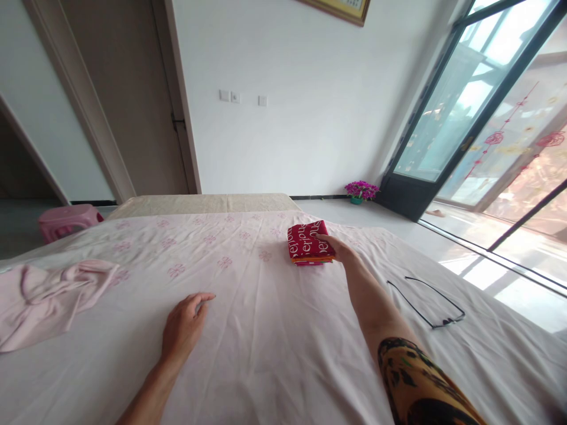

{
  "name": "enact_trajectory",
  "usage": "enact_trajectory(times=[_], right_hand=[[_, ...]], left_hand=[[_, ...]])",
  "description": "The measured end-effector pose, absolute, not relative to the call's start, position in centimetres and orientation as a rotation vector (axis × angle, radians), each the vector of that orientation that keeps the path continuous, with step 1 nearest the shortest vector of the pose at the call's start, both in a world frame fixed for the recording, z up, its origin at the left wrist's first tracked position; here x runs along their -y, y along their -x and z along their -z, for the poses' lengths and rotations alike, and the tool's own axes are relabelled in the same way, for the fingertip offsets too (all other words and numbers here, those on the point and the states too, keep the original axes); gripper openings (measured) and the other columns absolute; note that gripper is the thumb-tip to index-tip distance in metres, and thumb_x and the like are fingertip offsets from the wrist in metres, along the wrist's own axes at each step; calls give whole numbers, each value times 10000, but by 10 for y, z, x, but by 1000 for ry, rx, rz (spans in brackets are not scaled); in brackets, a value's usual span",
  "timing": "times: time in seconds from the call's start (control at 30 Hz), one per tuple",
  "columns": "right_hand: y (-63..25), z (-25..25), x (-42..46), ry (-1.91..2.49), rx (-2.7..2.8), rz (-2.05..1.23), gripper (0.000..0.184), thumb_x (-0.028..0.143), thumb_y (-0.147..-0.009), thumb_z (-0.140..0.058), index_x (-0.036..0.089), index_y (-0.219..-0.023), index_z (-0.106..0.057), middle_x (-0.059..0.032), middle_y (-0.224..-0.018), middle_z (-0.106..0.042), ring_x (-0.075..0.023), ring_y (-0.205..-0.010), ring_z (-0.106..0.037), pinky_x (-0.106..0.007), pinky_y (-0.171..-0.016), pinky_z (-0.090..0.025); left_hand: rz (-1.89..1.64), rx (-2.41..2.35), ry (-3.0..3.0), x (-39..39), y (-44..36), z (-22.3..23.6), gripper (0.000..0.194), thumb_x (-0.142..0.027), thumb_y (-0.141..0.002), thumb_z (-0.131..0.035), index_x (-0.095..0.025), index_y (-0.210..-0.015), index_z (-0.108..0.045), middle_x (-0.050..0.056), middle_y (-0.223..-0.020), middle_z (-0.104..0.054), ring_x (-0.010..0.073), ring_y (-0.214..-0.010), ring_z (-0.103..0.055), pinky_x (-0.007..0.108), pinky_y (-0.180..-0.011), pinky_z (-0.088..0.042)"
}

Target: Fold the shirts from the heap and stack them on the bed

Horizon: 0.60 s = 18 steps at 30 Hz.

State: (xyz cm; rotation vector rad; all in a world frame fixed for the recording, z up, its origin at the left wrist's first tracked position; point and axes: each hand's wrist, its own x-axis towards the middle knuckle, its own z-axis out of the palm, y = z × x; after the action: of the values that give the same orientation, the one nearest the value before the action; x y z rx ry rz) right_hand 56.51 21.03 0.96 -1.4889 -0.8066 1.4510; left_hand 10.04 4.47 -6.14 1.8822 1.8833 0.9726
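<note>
A folded red cloth [303, 243] with white lettering lies toward the far side of the pale bedsheet [248, 330]; orange and pink layers show along its near edge. My right hand [333, 245] grips its right side, thumb on top and the other fingers hidden beneath or behind it. Over the sheet at left of centre, my left hand [188, 316] holds nothing, its thumb and index finger a little apart and the rest curled loosely. To the left of that hand, a crumpled pink garment [66, 295] rests on the sheet.
Black-framed glasses [432, 321] lie on the sheet right of my right forearm. A pink plastic stool [69, 219] stands at the far left. Purple flowers in a green pot [357, 199] sit on the floor by the glass door [443, 112]. A white wall [283, 147] rises behind.
</note>
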Motion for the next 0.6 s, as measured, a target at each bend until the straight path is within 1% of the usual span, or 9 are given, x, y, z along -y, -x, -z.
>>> enact_trajectory(times=[0.2, 0.33, 0.47, 0.53, 0.6], right_hand=[[-561, -1, -211, 1393, 782, -1488, 188, 265, -887, -661, 137, -1022, -635, -77, -841, -761, -185, -711, -725, -317, -729, -622], [-552, -3, -215, 1367, 770, -1544, 236, 297, -879, -677, 126, -1036, -634, -87, -861, -759, -204, -752, -729, -351, -762, -621], [-535, -6, -215, 1276, 759, -1681, 269, 328, -885, -670, 125, -1057, -630, -93, -910, -757, -205, -817, -730, -353, -803, -611], [-526, -8, -213, 1307, 773, -1713, 259, 328, -888, -664, 123, -1043, -628, -88, -889, -754, -199, -803, -727, -350, -802, -611], [-520, -10, -212, 1419, 854, -1672, 230, 322, -898, -649, 123, -1012, -629, -83, -854, -749, -190, -775, -723, -341, -791, -611]], left_hand=[[-967, -1884, -1883, -45, -100, 62, 344, -263, -839, -420, -251, -1032, -705, 20, -1170, -713, 205, -1126, -636, 329, -1005, -457], [-948, -1882, -1880, -45, -100, 63, 352, -259, -845, -411, -248, -1052, -696, 20, -1184, -706, 204, -1142, -625, 339, -1026, -439], [-939, -1887, -1877, -45, -100, 63, 352, -262, -848, -407, -257, -1049, -696, 14, -1189, -702, 206, -1144, -622, 346, -1031, -433], [-945, -1882, -1879, -45, -100, 63, 350, -262, -846, -409, -256, -1044, -697, 14, -1182, -705, 204, -1140, -625, 342, -1026, -438], [-951, -1878, -1881, -46, -100, 63, 351, -258, -844, -409, -254, -1043, -698, 15, -1175, -708, 201, -1133, -630, 336, -1017, -444]])
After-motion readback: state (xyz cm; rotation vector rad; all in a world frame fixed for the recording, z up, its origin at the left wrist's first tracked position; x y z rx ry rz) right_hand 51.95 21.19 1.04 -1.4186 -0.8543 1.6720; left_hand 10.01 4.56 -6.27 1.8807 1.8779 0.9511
